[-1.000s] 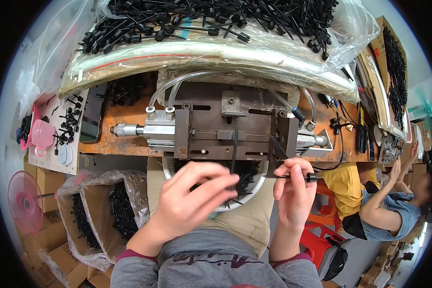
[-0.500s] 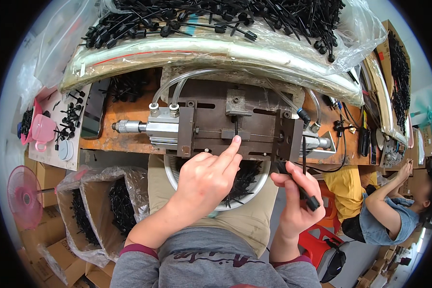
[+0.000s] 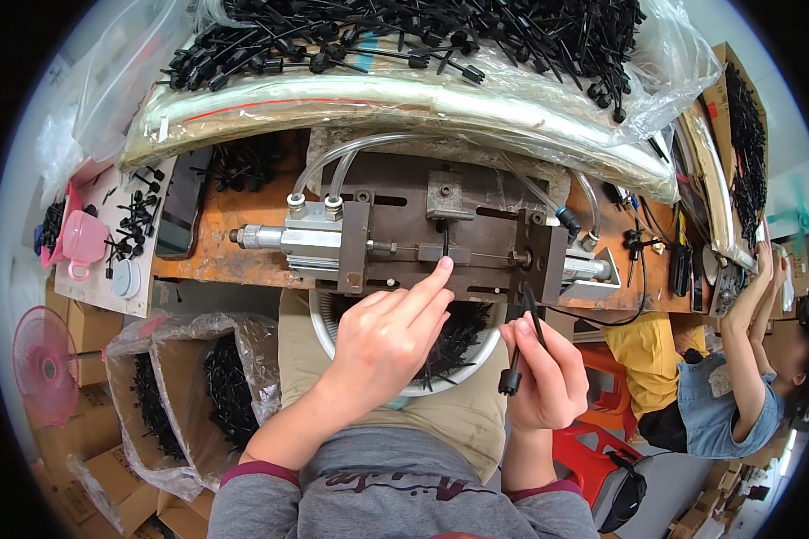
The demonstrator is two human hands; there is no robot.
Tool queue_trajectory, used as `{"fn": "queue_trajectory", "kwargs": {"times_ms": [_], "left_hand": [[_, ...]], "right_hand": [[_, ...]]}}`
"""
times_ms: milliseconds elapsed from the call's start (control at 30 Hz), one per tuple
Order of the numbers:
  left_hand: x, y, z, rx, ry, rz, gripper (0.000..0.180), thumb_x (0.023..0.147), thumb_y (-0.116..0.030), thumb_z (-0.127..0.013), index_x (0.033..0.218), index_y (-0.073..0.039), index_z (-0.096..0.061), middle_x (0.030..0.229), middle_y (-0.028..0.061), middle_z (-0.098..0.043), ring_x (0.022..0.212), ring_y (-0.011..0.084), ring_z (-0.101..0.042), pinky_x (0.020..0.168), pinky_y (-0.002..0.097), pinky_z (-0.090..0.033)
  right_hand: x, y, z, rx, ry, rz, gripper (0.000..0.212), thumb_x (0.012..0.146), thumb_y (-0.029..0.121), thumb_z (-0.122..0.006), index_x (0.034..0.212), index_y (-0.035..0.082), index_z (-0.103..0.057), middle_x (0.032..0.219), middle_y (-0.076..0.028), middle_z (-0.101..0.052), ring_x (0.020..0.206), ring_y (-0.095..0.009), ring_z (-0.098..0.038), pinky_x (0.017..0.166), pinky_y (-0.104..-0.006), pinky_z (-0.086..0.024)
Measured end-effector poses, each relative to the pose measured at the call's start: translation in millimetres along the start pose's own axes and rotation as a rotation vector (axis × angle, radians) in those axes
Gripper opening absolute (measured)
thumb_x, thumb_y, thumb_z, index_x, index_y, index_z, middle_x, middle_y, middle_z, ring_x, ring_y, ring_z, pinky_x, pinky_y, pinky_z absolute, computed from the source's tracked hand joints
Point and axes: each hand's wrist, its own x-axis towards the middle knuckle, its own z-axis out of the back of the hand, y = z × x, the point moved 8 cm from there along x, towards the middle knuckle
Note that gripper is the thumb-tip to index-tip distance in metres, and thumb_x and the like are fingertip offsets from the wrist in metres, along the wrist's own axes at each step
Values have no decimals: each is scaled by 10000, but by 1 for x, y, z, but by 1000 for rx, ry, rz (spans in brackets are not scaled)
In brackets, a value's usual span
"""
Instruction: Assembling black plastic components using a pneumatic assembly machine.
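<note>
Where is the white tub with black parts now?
In the head view, the white tub is near the centre, just below the metal machine, partly hidden by the left hand.

White tub partly behind left hand; black heap cropped above.

Across the chest of the grey fabric sweatshirt with maroon cuffs, at six o'clock, runs one line of large, dark script lettering, bent by the folds of the cloth so that its wording cannot be made out with certainty. At two o'clock, the tall brown cardboard carton bears a small orange-red patch on its side, too small to show any characters. Any print on the stacked brown cardboard boxes toward eight o'clock is likewise too blurred to read.
</note>
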Motion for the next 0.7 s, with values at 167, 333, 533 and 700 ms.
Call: {"fn": "queue_trajectory", "kwargs": {"times_ms": [167,333,533,700], "left_hand": [[-5,5,6,-545,19,250,171,746,16,-723,901,32,-654,1176,130,-634,900,206,-679,759,290,-566],[-40,19,-14,-1518,69,687,383,816,134,-626,1168,18,-529,1125,175,-610,1045,242,-639,845,319,-569],[-37,1,-9,-1504,200,571,483,773,35,-741,1209,-10,-539,1018,76,-613,685,71,-552,583,186,-442],[-24,-3,11,-880,99,414,299,708,-22,-798,988,-26,-694,892,17,-650,518,32,-433,449,194,-325]], "right_hand": [[0,2,-2,-19,-12,35,285,647,-62,-806,912,-35,-704,889,-163,-684,621,-210,-649,520,-266,-516],[1,3,-6,19,2,72,261,646,-46,-797,888,-48,-703,901,-168,-678,619,-216,-643,520,-276,-513],[-4,15,-22,29,90,143,269,643,2,-720,906,-52,-707,952,-181,-665,671,-225,-645,566,-283,-526],[-3,21,-32,61,128,156,341,628,99,-664,925,-64,-701,931,-207,-670,683,-239,-652,605,-296,-550]]}}
